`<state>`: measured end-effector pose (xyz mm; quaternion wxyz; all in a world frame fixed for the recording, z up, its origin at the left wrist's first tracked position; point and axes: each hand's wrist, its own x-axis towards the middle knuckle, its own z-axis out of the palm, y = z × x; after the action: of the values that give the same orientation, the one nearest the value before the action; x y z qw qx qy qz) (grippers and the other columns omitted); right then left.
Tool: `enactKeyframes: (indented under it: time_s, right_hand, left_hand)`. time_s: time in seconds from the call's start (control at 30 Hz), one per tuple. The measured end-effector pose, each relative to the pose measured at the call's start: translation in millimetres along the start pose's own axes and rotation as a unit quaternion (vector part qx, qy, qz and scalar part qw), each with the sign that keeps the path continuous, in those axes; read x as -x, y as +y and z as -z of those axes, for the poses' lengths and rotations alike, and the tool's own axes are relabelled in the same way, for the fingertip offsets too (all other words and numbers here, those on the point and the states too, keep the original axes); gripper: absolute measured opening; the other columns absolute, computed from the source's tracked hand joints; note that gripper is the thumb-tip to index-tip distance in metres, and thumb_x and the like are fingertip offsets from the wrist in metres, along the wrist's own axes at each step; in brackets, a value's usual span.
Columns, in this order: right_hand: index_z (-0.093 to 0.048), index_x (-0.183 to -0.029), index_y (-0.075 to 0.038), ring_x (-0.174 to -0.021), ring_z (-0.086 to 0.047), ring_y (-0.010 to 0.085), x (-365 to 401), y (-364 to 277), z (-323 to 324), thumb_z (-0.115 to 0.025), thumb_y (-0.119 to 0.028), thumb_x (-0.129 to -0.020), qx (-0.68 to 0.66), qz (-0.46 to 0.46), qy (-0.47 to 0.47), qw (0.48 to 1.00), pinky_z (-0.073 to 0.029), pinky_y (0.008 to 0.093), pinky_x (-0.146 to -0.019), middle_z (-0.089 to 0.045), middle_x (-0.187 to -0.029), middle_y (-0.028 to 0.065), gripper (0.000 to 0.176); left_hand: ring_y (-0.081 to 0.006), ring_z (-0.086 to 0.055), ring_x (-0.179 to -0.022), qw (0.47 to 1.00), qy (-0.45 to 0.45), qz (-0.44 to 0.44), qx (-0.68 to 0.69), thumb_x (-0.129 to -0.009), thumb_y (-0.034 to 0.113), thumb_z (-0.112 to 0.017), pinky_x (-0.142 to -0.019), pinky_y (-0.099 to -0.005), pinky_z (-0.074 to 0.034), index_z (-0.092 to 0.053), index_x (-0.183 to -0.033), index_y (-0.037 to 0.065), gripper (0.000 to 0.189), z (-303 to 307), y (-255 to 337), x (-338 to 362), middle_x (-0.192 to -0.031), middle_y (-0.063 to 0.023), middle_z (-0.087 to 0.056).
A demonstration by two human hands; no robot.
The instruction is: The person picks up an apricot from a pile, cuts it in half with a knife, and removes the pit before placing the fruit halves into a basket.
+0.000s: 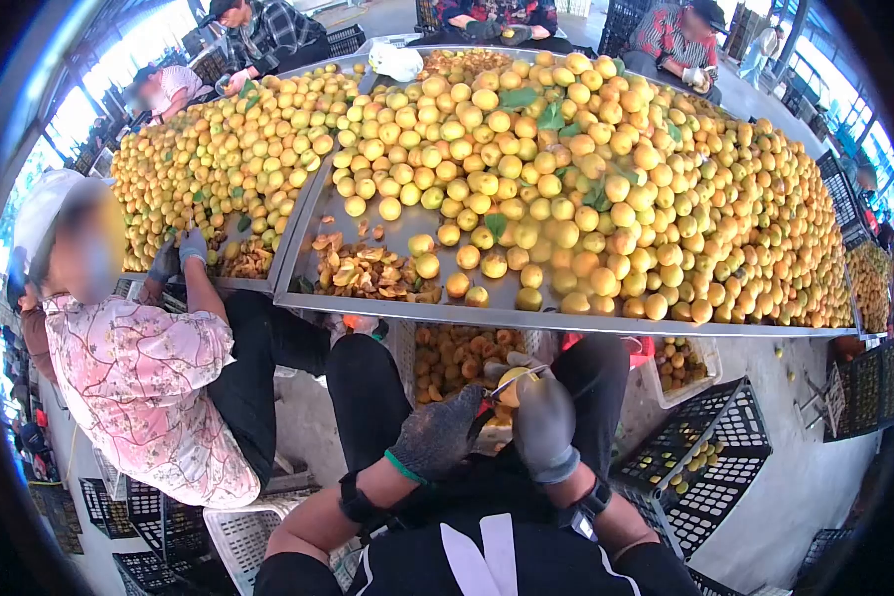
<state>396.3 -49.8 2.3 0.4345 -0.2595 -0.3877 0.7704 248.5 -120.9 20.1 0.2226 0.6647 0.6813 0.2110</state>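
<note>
My left hand [435,437], in a dark grey glove with a green cuff, is closed around a small knife [493,393]. The thin blade reaches across a yellow apricot [512,385]. My right hand [545,427], in a lighter grey glove and slightly blurred, is closed on that apricot, its fingers partly hiding the fruit. Just beyond my hands, between my knees, a crate [405,358] contains cut orange apricot pieces [457,360]. Peelings or slices [368,273] lie in a pile on the metal table [313,233] in front of me.
Whole apricots [586,189] with a few green leaves cover much of the table. A co-worker in a pink floral shirt [134,377] sits close on my left; others sit across the table. Black crates [715,467] and a white crate [680,372] stand on the floor to my right.
</note>
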Motion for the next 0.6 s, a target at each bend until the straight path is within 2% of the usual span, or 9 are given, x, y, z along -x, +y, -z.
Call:
enactKeyframes:
  time_s: [0.13,0.2,0.23,0.3,0.37,0.43,0.5,0.53,0.6]
  right_hand:
    - [-0.045,-0.131,-0.001,-0.115,-0.058,0.025,-7,17,6,-0.051,-0.028,-0.099,-0.139,-0.044,0.011,0.989,-0.045,0.0357,-0.098,-0.06,-0.12,0.0152,0.042]
    - [-0.045,-0.131,-0.001,-0.115,-0.057,0.0248,-8,17,8,-0.05,-0.028,-0.1,-0.131,-0.028,-0.023,0.991,-0.045,0.0356,-0.098,-0.06,-0.12,0.0152,0.041]
    - [-0.046,-0.13,-0.001,-0.115,-0.057,0.0246,-8,16,9,-0.05,-0.027,-0.1,-0.12,-0.013,-0.057,0.991,-0.046,0.0356,-0.098,-0.06,-0.119,0.0152,0.041]
    - [-0.046,-0.129,-0.001,-0.114,-0.058,0.0239,-7,10,13,-0.05,-0.028,-0.1,-0.073,-0.038,-0.058,0.995,-0.047,0.0357,-0.097,-0.06,-0.12,0.0147,0.04]
    - [-0.046,-0.129,-0.001,-0.113,-0.058,0.0232,-9,5,14,-0.051,-0.028,-0.099,-0.023,-0.06,-0.061,0.996,-0.047,0.0358,-0.096,-0.06,-0.12,0.0142,0.04]
    - [-0.047,-0.127,-0.002,-0.109,-0.06,0.0222,-13,1,15,-0.049,-0.034,-0.1,0.031,0.021,-0.054,0.998,-0.05,0.0348,-0.092,-0.061,-0.118,0.0129,0.042]
    - [-0.049,-0.126,-0.005,-0.097,-0.061,0.0207,-21,-12,20,-0.044,-0.044,-0.099,-0.142,-0.049,0.041,0.988,-0.052,0.0328,-0.082,-0.061,-0.112,0.0097,0.048]
    - [-0.05,-0.125,-0.008,-0.084,-0.058,0.0153,-25,-15,29,-0.044,-0.048,-0.099,-0.173,-0.08,0.009,0.982,-0.048,0.0264,-0.069,-0.061,-0.109,0.0074,0.049]
    - [-0.051,-0.125,-0.009,-0.082,-0.056,0.0144,-23,-20,39,-0.044,-0.048,-0.098,-0.152,-0.091,-0.014,0.984,-0.045,0.0252,-0.066,-0.06,-0.11,0.0069,0.048]
  left_hand:
    - [-0.0435,-0.065,-0.077,0.996,-0.042,0.038,0.07,-0.09,0.036,-0.061,-0.068,-0.0471,-0.053,-0.045,-0.124,-0.007,0.058,-26,-17,2,-0.083,-0.0269,-0.064]
    - [-0.0433,-0.063,-0.092,0.984,-0.015,-0.032,0.177,-0.09,0.037,-0.059,-0.079,-0.0454,-0.051,-0.04,-0.129,-0.01,0.064,-28,-14,2,-0.099,-0.0316,-0.062]
    - [-0.0433,-0.063,-0.092,0.983,-0.016,-0.032,0.178,-0.09,0.037,-0.059,-0.079,-0.0454,-0.051,-0.04,-0.129,-0.01,0.064,-26,-12,2,-0.099,-0.0316,-0.062]
    - [-0.043,-0.059,-0.103,0.976,-0.099,0.063,0.182,-0.09,0.038,-0.06,-0.088,-0.0439,-0.048,-0.039,-0.13,-0.011,0.066,-15,-6,3,-0.108,-0.033,-0.059]
    - [-0.0424,-0.06,-0.102,0.981,-0.083,0.077,0.16,-0.09,0.036,-0.061,-0.087,-0.0438,-0.048,-0.043,-0.127,-0.009,0.06,-17,-7,6,-0.107,-0.0314,-0.06]
    - [-0.0419,-0.061,-0.101,0.984,-0.067,0.088,0.137,-0.09,0.034,-0.062,-0.086,-0.0437,-0.049,-0.048,-0.125,-0.006,0.055,-19,-13,6,-0.107,-0.0299,-0.061]
    - [-0.0399,-0.063,-0.096,0.979,-0.016,0.074,0.188,-0.09,0.029,-0.064,-0.081,-0.0436,-0.05,-0.055,-0.117,0.0,0.041,-18,-21,8,-0.102,-0.0254,-0.063]
    - [-0.0399,-0.063,-0.096,0.979,-0.017,0.071,0.188,-0.09,0.029,-0.064,-0.081,-0.0436,-0.05,-0.055,-0.117,0.0,0.041,-15,-24,10,-0.102,-0.0254,-0.063]
    - [-0.0391,-0.063,-0.094,0.965,0.044,0.068,0.25,-0.089,0.035,-0.063,-0.078,-0.0439,-0.05,-0.057,-0.114,0.0,0.043,4,-14,12,-0.099,-0.0255,-0.063]
